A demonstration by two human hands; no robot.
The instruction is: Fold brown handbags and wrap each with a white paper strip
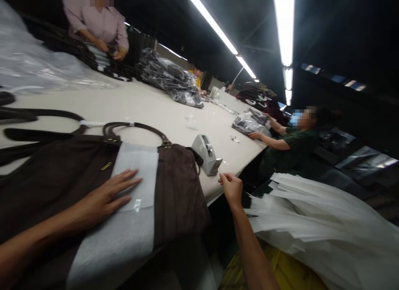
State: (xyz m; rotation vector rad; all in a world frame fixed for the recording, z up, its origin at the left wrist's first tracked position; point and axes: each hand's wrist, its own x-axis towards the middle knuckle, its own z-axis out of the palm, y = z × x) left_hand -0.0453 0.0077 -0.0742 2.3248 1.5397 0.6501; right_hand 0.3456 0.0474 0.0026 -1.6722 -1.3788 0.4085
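Note:
A dark brown bag (181,190) lies on the pale table (146,105), its handles pointing away from me. Around its middle runs a band of white foam sheet (140,157), with a shiny piece of clear tape on it. My left hand (109,196) rests on the foam, fingers spread. Just right of a grey tape dispenser (204,152), my right hand (231,188) is held in a pinch near the table edge. Whatever is between its fingertips is too small to make out.
More dark handles (40,134) lie at the left. Plastic-wrapped bags (170,75) are piled farther back. White sheets (299,215) hang at the right. One person (96,23) stands across the table; another (293,136) handles a wrapped bag at the right edge.

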